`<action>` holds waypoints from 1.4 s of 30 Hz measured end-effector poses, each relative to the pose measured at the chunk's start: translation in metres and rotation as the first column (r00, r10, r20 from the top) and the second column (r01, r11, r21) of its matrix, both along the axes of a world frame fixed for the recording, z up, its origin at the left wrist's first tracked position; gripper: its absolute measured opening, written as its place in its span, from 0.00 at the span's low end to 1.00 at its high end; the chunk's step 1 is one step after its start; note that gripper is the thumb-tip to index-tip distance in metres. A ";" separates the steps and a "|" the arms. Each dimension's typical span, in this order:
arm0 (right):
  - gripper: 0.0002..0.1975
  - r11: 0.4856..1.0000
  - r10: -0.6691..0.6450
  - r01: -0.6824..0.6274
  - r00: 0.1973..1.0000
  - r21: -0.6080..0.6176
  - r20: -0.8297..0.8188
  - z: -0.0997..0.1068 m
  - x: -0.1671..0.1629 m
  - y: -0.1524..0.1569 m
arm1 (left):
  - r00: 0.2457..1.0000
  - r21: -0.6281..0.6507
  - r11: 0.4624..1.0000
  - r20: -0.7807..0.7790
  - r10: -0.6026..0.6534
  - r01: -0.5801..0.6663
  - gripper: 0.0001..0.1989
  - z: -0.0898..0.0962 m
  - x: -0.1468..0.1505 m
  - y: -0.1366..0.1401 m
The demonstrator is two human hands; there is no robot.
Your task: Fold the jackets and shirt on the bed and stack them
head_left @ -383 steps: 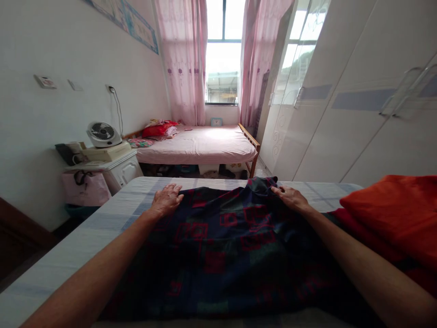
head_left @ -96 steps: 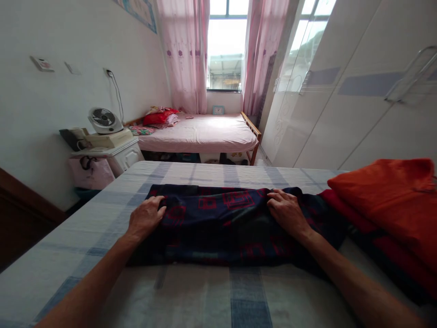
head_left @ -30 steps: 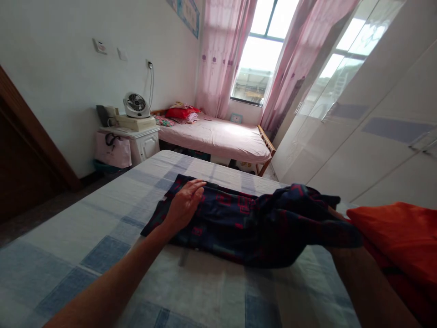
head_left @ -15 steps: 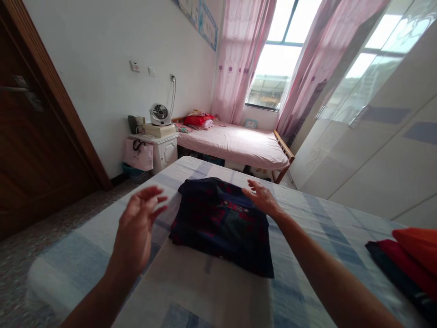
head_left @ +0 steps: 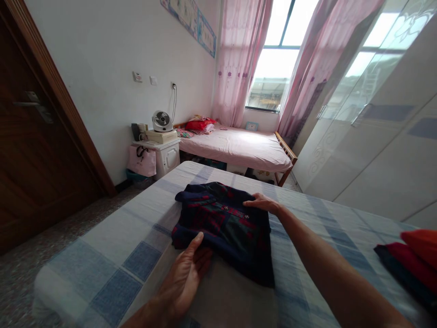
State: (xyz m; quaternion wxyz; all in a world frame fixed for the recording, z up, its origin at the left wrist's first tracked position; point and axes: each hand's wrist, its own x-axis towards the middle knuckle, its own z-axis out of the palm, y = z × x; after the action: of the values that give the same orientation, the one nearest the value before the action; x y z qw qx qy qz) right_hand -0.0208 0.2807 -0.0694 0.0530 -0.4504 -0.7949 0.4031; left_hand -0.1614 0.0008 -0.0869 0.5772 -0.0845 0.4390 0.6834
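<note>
A folded dark plaid shirt (head_left: 225, 228), navy with red and green patches and round buttons, lies on the bed's checked sheet (head_left: 136, 232). My left hand (head_left: 187, 273) is at the shirt's near edge, thumb up and apart from the fingers. The fingers are by the edge, partly in shadow, with the palm turned toward the shirt. At the far right edge, my right hand (head_left: 265, 203) grips the cloth, thumb on top and the other fingers partly hidden.
Folded red, orange and dark clothes (head_left: 409, 259) sit at the right of the bed. Beyond stand a pink-sheeted bed (head_left: 235, 146) and a white nightstand (head_left: 169, 157) with a fan (head_left: 162, 120). A wardrobe (head_left: 368, 150) is on the right, a brown door (head_left: 41, 150) on the left.
My left hand has come down and right to the shirt's near edge. My right hand has lowered from above onto the far right edge. The shirt's far left part looks slightly shifted.
</note>
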 end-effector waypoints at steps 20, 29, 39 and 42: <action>0.19 0.957 -0.218 0.125 0.906 -0.263 -0.363 0.021 0.157 -0.180 | 0.561 -0.154 0.901 -0.736 -0.378 0.405 0.11 0.013 -0.045 0.079; 0.31 0.861 -0.509 0.505 0.851 -0.066 -0.131 -0.009 0.195 -0.129 | -0.108 -0.348 0.918 -0.937 -0.333 0.190 0.22 -0.001 -0.059 0.095; 0.09 0.932 -0.325 0.345 0.931 0.110 -0.164 -0.003 0.140 -0.078 | 0.027 -0.283 0.882 -0.949 -0.316 0.377 0.13 0.015 -0.043 0.100; 0.13 0.970 -0.241 0.209 0.786 -0.122 -0.569 0.008 0.134 -0.076 | 0.259 -0.155 0.862 -0.915 -0.310 0.483 0.15 0.014 -0.037 0.092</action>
State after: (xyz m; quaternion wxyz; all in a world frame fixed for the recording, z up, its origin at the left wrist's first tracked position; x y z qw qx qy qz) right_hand 0.1136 0.2048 -0.0616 0.3282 -0.3989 -0.6706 0.5325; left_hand -0.1983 0.0930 -0.0726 0.3907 0.4671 0.6347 0.4758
